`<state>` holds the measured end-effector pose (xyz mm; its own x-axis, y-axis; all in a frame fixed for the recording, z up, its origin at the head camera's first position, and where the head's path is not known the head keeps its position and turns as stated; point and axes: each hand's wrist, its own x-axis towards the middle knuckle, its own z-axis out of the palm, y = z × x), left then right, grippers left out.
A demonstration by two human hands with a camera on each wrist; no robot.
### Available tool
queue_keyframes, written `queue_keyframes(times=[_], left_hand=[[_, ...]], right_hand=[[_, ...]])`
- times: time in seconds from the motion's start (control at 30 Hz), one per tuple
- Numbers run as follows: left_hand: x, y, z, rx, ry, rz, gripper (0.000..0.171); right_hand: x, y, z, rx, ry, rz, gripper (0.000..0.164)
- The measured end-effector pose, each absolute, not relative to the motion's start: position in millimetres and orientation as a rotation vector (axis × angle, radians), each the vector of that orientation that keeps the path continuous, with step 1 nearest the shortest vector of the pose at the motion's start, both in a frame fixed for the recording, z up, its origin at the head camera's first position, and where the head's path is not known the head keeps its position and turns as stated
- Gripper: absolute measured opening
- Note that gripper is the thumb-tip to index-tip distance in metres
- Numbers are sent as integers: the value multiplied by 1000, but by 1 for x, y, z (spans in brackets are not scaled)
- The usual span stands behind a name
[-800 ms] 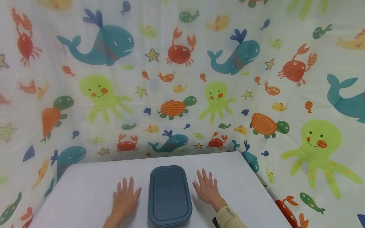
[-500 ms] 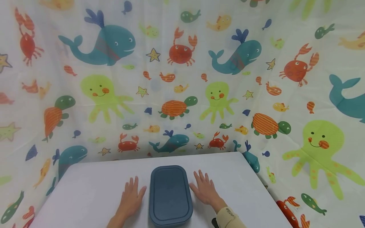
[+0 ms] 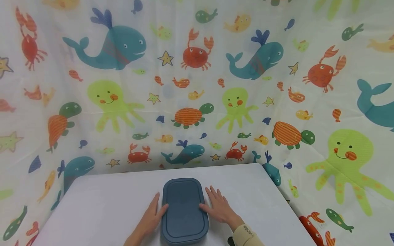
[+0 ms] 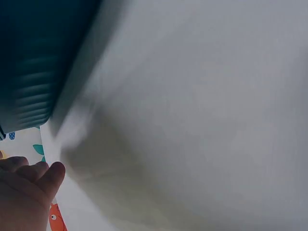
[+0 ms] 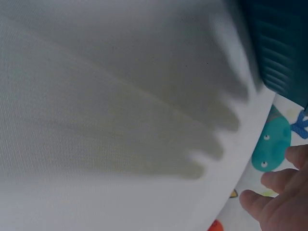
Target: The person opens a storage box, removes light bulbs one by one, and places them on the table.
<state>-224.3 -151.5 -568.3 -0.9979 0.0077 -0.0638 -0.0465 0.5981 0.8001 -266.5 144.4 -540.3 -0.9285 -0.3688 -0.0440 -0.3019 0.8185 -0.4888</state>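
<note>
A dark blue rectangular box with a rounded lid (image 3: 184, 210) sits on the white table in the head view. On its left side is my left hand (image 3: 149, 218), fingers extended, its thumb over the lid's left edge. My right hand (image 3: 220, 209) lies along the other side with fingers spread and its thumb at the lid's right edge. Whether the other fingers touch the walls is unclear. In the left wrist view, the ribbed box wall (image 4: 36, 91) is above the left hand (image 4: 26, 195). The right wrist view shows the same box (image 5: 281, 53) above the right hand (image 5: 286, 190).
The white table (image 3: 101, 208) extends around the box. A white curtain (image 3: 166, 130) printed with sea animals hangs behind and along the sides. A dark object (image 3: 231, 241) shows by the right sleeve (image 3: 246, 235).
My left hand has moved right to the box, its thumb now over the lid edge. The right hand has shifted slightly left, bringing its thumb to the lid. The box has stayed put.
</note>
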Motion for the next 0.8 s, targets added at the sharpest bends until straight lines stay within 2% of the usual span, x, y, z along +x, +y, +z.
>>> queue_keyframes(times=[0.2, 0.8], left_hand=[[-226, -147, -574, -29, 2722, 1415, 93], [-224, -145, -571, 32, 2686, 1478, 90]], right_hand=[[-266, 143, -544, -534, 2841, -741, 87], [-265, 136, -547, -550, 2790, -731, 87]])
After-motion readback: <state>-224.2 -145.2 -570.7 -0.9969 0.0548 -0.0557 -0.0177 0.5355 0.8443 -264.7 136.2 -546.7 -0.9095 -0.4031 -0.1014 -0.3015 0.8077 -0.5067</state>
